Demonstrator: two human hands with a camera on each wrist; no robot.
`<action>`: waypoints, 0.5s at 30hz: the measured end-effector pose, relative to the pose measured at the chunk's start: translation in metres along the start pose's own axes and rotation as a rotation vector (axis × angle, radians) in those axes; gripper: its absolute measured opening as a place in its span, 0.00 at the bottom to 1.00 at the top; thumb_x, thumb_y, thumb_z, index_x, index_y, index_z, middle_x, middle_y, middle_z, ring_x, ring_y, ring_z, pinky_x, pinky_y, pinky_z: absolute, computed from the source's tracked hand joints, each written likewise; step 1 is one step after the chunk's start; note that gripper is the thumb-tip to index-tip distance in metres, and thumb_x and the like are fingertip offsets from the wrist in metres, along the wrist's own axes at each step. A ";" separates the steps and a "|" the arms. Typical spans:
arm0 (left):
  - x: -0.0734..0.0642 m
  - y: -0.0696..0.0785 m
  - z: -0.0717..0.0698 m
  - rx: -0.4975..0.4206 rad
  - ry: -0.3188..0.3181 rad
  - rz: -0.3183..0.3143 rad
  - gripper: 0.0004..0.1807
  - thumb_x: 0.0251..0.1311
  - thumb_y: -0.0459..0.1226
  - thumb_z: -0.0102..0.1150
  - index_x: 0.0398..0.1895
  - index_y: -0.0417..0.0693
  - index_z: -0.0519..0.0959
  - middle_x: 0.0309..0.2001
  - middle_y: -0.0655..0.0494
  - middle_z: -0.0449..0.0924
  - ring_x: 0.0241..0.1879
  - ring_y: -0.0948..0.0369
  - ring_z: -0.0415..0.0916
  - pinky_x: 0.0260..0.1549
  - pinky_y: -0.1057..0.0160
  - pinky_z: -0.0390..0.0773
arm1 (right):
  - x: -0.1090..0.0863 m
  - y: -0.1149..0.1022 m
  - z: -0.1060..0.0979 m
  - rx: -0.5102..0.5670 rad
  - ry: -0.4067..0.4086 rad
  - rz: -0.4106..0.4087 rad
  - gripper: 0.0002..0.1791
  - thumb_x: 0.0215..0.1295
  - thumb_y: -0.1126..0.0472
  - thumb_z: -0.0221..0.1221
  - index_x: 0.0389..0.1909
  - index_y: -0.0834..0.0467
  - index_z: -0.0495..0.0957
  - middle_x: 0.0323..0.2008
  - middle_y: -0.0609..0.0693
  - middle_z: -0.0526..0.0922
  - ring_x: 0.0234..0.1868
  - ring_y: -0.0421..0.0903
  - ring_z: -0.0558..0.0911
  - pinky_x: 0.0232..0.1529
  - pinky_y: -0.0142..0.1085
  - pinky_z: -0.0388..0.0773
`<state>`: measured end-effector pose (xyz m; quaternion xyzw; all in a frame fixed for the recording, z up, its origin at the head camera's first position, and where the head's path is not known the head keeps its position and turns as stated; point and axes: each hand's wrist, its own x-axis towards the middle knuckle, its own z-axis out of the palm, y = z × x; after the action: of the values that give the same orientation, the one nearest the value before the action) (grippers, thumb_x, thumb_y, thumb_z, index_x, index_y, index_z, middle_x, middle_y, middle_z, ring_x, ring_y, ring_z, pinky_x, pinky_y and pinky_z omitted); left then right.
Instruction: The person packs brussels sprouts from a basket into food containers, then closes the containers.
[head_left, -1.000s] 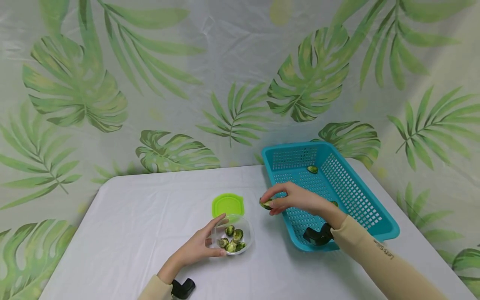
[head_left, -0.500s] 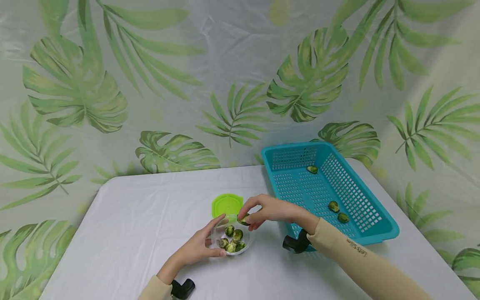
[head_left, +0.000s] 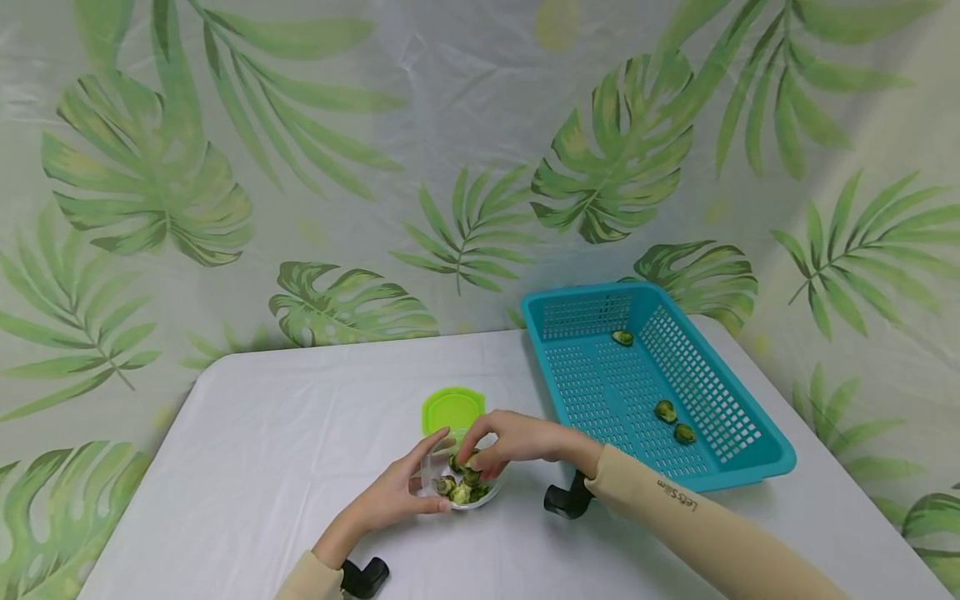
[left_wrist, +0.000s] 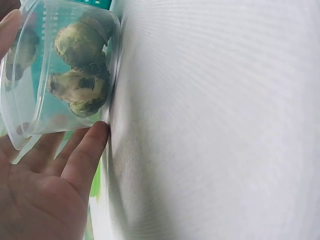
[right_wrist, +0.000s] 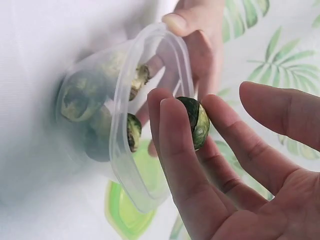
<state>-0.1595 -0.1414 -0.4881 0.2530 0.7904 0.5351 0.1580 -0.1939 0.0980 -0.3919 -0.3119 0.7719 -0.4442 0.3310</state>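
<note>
My left hand [head_left: 403, 482] grips the side of a small clear plastic container [head_left: 429, 477], thumb at the near side and fingers round the far side. Several Brussels sprouts [left_wrist: 80, 92] lie inside, seen through its wall in the left wrist view. Over the container's opening my right hand [head_left: 510, 437] holds one more Brussels sprout [right_wrist: 200, 125] at its fingertips. In the right wrist view this sprout shows between the fingers, just outside the container's rim [right_wrist: 120, 125]. From the head view, the right fingers partly cover the sprouts below.
A bright green lid [head_left: 452, 410] lies on the white table just behind the container. To the right stands a blue perforated basket [head_left: 776, 458], with loose Brussels sprouts [head_left: 665, 411] on its floor. A leaf-print curtain [head_left: 480, 167] hangs behind the table.
My right hand has moved left from the basket's near-left edge to above the container, carrying a Brussels sprout, then lowered slightly. My left hand has kept its grip on the container.
</note>
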 end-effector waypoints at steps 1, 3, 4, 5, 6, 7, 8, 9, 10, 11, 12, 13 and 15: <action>0.000 0.000 0.000 0.004 0.001 -0.003 0.50 0.55 0.41 0.69 0.76 0.53 0.49 0.73 0.48 0.52 0.70 0.46 0.49 0.57 0.44 0.69 | 0.001 0.000 0.001 -0.006 0.002 0.004 0.11 0.63 0.68 0.57 0.44 0.67 0.81 0.47 0.53 0.80 0.36 0.53 0.84 0.35 0.39 0.83; -0.001 0.001 0.000 0.006 0.000 -0.007 0.50 0.55 0.41 0.69 0.76 0.53 0.49 0.73 0.48 0.51 0.70 0.45 0.49 0.57 0.44 0.69 | 0.003 0.000 0.003 -0.011 0.003 0.011 0.11 0.63 0.68 0.57 0.44 0.67 0.82 0.46 0.53 0.80 0.36 0.53 0.84 0.35 0.38 0.83; -0.001 0.001 0.000 0.005 -0.002 -0.004 0.50 0.55 0.41 0.69 0.76 0.53 0.49 0.73 0.48 0.51 0.70 0.45 0.49 0.57 0.44 0.69 | 0.003 0.000 0.004 -0.012 0.002 0.013 0.11 0.63 0.68 0.57 0.44 0.67 0.82 0.46 0.53 0.80 0.36 0.52 0.84 0.35 0.38 0.83; -0.001 0.001 0.000 0.002 -0.005 -0.001 0.50 0.55 0.41 0.69 0.76 0.53 0.49 0.73 0.48 0.52 0.70 0.46 0.49 0.57 0.44 0.69 | 0.004 0.000 0.004 -0.010 0.002 0.015 0.11 0.63 0.68 0.57 0.44 0.68 0.82 0.46 0.53 0.80 0.36 0.52 0.84 0.35 0.38 0.83; 0.000 0.002 0.000 0.001 -0.008 0.005 0.50 0.56 0.40 0.69 0.76 0.53 0.48 0.72 0.47 0.53 0.70 0.46 0.50 0.57 0.44 0.69 | 0.004 0.001 0.004 -0.009 0.002 0.017 0.11 0.62 0.68 0.57 0.44 0.68 0.81 0.46 0.54 0.80 0.36 0.51 0.84 0.36 0.38 0.83; 0.000 0.002 0.000 0.000 -0.012 0.011 0.50 0.56 0.40 0.68 0.76 0.52 0.48 0.72 0.48 0.54 0.70 0.46 0.50 0.56 0.45 0.70 | 0.004 0.001 0.004 -0.012 0.007 0.021 0.12 0.62 0.68 0.57 0.44 0.68 0.82 0.46 0.54 0.81 0.35 0.50 0.84 0.36 0.38 0.83; 0.000 0.001 0.000 0.001 -0.015 0.017 0.50 0.56 0.40 0.68 0.76 0.52 0.48 0.72 0.48 0.55 0.70 0.47 0.51 0.56 0.46 0.70 | 0.003 0.001 0.003 -0.013 0.013 0.025 0.12 0.62 0.68 0.56 0.44 0.68 0.82 0.46 0.55 0.81 0.35 0.50 0.84 0.36 0.38 0.83; 0.000 0.001 0.000 -0.001 -0.017 0.023 0.50 0.56 0.40 0.68 0.76 0.52 0.47 0.71 0.48 0.56 0.70 0.47 0.51 0.56 0.46 0.70 | 0.002 0.001 0.003 -0.018 0.021 0.030 0.12 0.61 0.69 0.56 0.44 0.67 0.82 0.46 0.55 0.81 0.35 0.49 0.84 0.36 0.38 0.82; 0.000 0.001 0.000 -0.002 -0.019 0.029 0.50 0.56 0.40 0.68 0.76 0.52 0.47 0.71 0.48 0.57 0.70 0.48 0.51 0.56 0.47 0.70 | 0.001 0.000 0.001 -0.024 0.028 0.032 0.12 0.61 0.68 0.56 0.44 0.67 0.82 0.46 0.55 0.81 0.35 0.49 0.84 0.36 0.38 0.82; 0.000 0.001 0.000 -0.004 -0.019 0.032 0.50 0.56 0.39 0.68 0.76 0.52 0.47 0.71 0.48 0.57 0.70 0.48 0.52 0.56 0.47 0.70 | 0.000 0.000 0.000 -0.028 0.036 0.034 0.12 0.62 0.68 0.56 0.45 0.67 0.82 0.46 0.55 0.81 0.35 0.49 0.84 0.36 0.38 0.82; 0.000 0.000 0.000 -0.005 -0.019 0.035 0.50 0.56 0.40 0.68 0.76 0.52 0.47 0.71 0.48 0.57 0.70 0.48 0.52 0.56 0.47 0.70 | -0.002 0.000 -0.002 -0.031 0.043 0.032 0.13 0.62 0.68 0.56 0.45 0.66 0.82 0.46 0.55 0.81 0.36 0.49 0.84 0.37 0.38 0.82; 0.001 0.000 0.000 -0.006 -0.018 0.036 0.50 0.56 0.39 0.68 0.76 0.52 0.47 0.71 0.48 0.57 0.69 0.48 0.52 0.56 0.47 0.70 | -0.004 -0.001 -0.005 -0.029 0.051 0.029 0.13 0.63 0.68 0.55 0.45 0.66 0.81 0.47 0.56 0.81 0.36 0.50 0.84 0.37 0.38 0.82; 0.001 -0.001 0.000 -0.010 -0.018 0.038 0.50 0.56 0.39 0.68 0.76 0.52 0.47 0.71 0.48 0.57 0.69 0.49 0.53 0.56 0.47 0.70 | -0.009 -0.002 -0.010 -0.021 0.059 0.018 0.13 0.64 0.67 0.55 0.46 0.66 0.81 0.47 0.56 0.80 0.38 0.51 0.84 0.39 0.38 0.82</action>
<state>-0.1602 -0.1408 -0.4887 0.2722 0.7813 0.5396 0.1561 -0.1966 0.1092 -0.3841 -0.2951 0.7887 -0.4420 0.3089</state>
